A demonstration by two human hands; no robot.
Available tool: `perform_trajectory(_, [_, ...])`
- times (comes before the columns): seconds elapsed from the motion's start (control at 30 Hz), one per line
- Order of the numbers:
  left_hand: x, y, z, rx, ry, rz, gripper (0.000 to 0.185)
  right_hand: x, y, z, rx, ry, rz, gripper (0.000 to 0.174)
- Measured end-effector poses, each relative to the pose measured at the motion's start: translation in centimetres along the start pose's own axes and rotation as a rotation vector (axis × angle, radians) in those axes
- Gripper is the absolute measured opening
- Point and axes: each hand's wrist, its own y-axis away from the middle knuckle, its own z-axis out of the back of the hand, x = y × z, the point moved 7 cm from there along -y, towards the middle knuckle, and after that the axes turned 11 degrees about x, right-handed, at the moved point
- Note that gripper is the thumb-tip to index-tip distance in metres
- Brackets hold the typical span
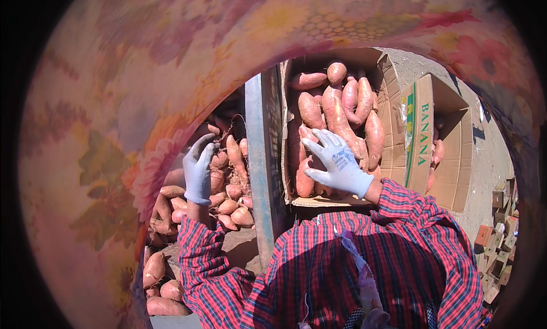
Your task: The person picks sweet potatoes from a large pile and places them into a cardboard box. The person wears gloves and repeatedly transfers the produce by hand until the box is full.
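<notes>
My left hand (pixel 199 173), in a white knit glove with grey fingers, hovers over or touches a loose heap of sweet potatoes (pixel 228 207) on the left. Its thumb and fingers are apart, with nothing seen between them. My right hand (pixel 339 164), gloved alike, lies palm down with fingers spread over sweet potatoes (pixel 336 111) in an open cardboard box (pixel 389 128). Whether it presses on them is hidden under the palm. Long, pinkish-red sweet potatoes, some dusty with soil, fill the box.
A metal rail (pixel 259 158) runs between the heap and the box. To the right, a second cardboard box (pixel 455 154) with printed writing holds several sweet potatoes. Many stacked boxes (pixel 495 248) stand farther off on the concrete ground (pixel 487 175). Flowered cloth (pixel 107 158) frames the view.
</notes>
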Motion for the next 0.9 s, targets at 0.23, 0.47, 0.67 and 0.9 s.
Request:
perform_trajectory(0.23, [17.0,0.1,9.3,-0.161,-0.02,0.385,0.024,0.5,-0.2,-2.5,0.097,0.227,-0.009,0.023])
perform_trajectory(0.47, [34.5,-0.1,2.6,0.144,-0.681,0.82,0.06,-1.4,-1.2,-3.1,-0.046,0.082,-0.022,0.012])
perform_trajectory(0.67, [37.7,1.5,2.3,0.064,-0.798,0.882,0.069,-0.6,-1.3,-1.8,-0.075,-0.084,0.03,0.015])
perform_trajectory(0.9, [21.0,2.7,4.2,0.125,0.375,0.703,0.029,-5.4,-0.4,3.6,-0.386,-0.615,-0.173,0.035])
